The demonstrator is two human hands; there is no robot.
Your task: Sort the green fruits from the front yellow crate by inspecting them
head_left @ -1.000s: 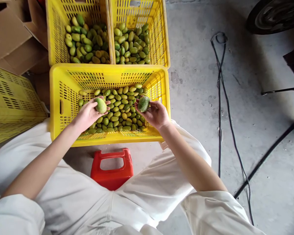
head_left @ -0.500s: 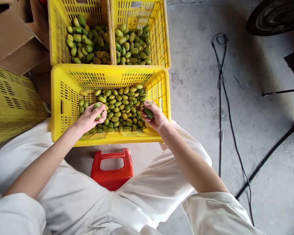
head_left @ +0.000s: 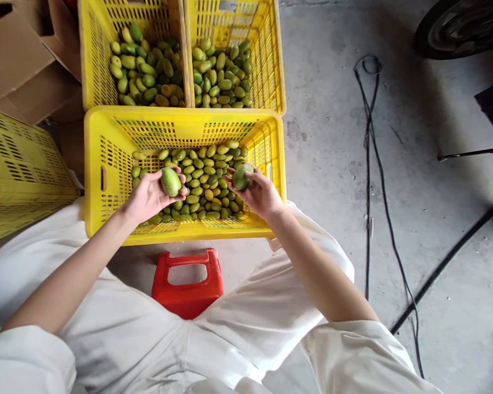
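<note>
My left hand (head_left: 148, 196) is turned palm up over the near yellow crate (head_left: 184, 236), its fingers cradling a green mango (head_left: 171, 181). On the other side of that crate, my right hand (head_left: 262, 196) supports a second green mango (head_left: 242, 177) in loosened fingers. Both mangoes show most of their skin and are larger than the fruit below. Beneath the hands, many small green and yellowish mangoes (head_left: 197, 182) cover the crate's floor, partly hidden by the hands.
Two more yellow crates (head_left: 92, 60) (head_left: 282, 65) with mangoes stand behind the near one. Another yellow crate (head_left: 24, 169) and cardboard boxes (head_left: 18, 60) are at the left. A red stool (head_left: 188, 298) sits between my legs. Black cables (head_left: 388, 213) lie on the floor at the right, below a wheel (head_left: 460, 27).
Both hands have turned and their fingers have loosened, so each mango is more exposed. The right hand has shifted slightly left. The crates stay in place.
</note>
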